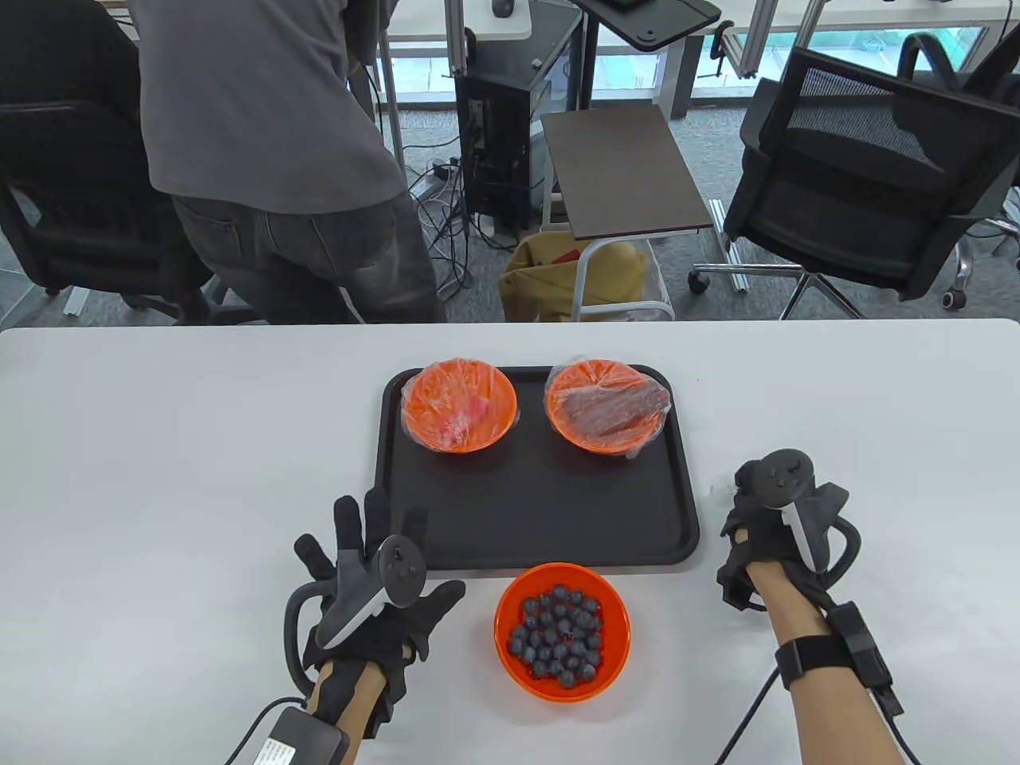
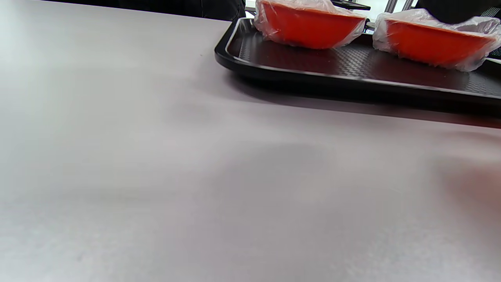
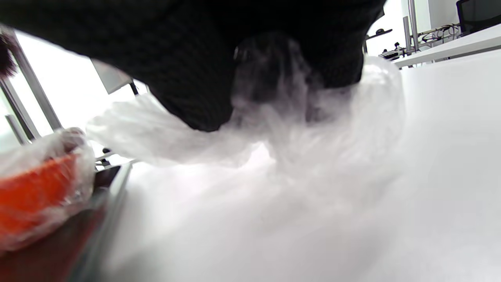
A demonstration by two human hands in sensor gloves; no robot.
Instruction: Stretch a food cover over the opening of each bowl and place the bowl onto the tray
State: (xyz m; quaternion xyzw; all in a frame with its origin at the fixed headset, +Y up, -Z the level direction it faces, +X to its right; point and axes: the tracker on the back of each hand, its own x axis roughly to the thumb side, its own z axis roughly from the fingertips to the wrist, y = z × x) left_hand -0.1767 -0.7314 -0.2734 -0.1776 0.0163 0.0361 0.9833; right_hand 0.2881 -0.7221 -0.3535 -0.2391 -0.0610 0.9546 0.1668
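Note:
A black tray (image 1: 534,510) holds two covered orange bowls, one at its back left (image 1: 460,406) and one at its back right (image 1: 607,406). An uncovered orange bowl of blueberries (image 1: 562,631) stands on the table just in front of the tray. My left hand (image 1: 374,558) hovers left of that bowl, fingers spread, holding nothing. My right hand (image 1: 769,510) is right of the tray, its fingers curled down on a clear plastic food cover (image 3: 274,133) that lies crumpled on the table. The left wrist view shows the tray (image 2: 352,84) and both covered bowls.
The white table (image 1: 159,478) reaches to both sides. Behind its far edge stand a person in a grey shirt (image 1: 271,159), a small side table (image 1: 613,171) and black office chairs (image 1: 868,175).

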